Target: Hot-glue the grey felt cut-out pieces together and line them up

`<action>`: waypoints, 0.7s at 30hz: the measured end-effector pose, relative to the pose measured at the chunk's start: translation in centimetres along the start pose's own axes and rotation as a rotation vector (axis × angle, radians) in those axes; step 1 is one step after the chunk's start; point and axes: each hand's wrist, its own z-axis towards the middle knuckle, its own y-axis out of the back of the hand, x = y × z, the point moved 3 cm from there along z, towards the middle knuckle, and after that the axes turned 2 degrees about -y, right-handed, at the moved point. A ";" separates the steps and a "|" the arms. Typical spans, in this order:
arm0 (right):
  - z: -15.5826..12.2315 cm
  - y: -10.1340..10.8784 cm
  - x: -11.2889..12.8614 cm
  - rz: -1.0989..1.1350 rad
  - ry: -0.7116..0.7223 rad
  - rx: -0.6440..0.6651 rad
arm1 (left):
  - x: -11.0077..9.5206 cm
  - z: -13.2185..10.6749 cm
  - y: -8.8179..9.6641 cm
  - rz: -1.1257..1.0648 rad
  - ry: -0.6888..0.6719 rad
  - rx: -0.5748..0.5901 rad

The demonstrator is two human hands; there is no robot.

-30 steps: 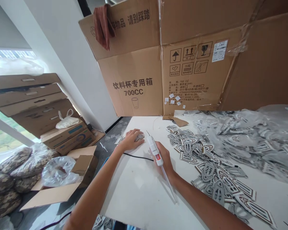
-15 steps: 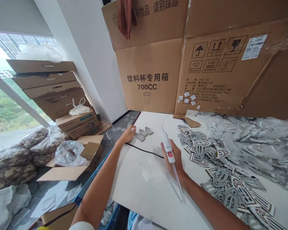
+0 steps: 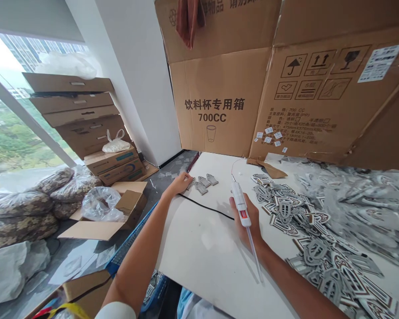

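My left hand [image 3: 179, 183] is at the far left part of the white table, its fingertips pinched on a small grey flat cutout piece [image 3: 192, 183]. Three similar grey cutouts [image 3: 201, 188] lie flat just to its right. My right hand [image 3: 252, 217] is wrapped round a white hot glue gun [image 3: 240, 201], whose nozzle points away from me. A long translucent glue stick [image 3: 254, 254] sticks out of the gun's rear end. From the nozzle tip a thin strand curves off toward the back.
A heap of grey and white patterned cutouts [image 3: 314, 248] and clear plastic bags [image 3: 352, 208] cover the table's right side. A black cord [image 3: 206, 207] crosses the table. Cardboard [image 3: 219, 79] stands behind it. Left of the table are a blue crate [image 3: 129, 241] and an open box [image 3: 134, 208].
A grey cutout now shows at my left fingertips, beside the three on the table. The view has swung slightly left. My right hand keeps its hold on the glue gun.
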 end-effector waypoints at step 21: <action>0.1 0.2 -1.8 0.265 -0.286 -0.032 | -12.9 -7.8 -3.5 0.402 -0.810 -0.396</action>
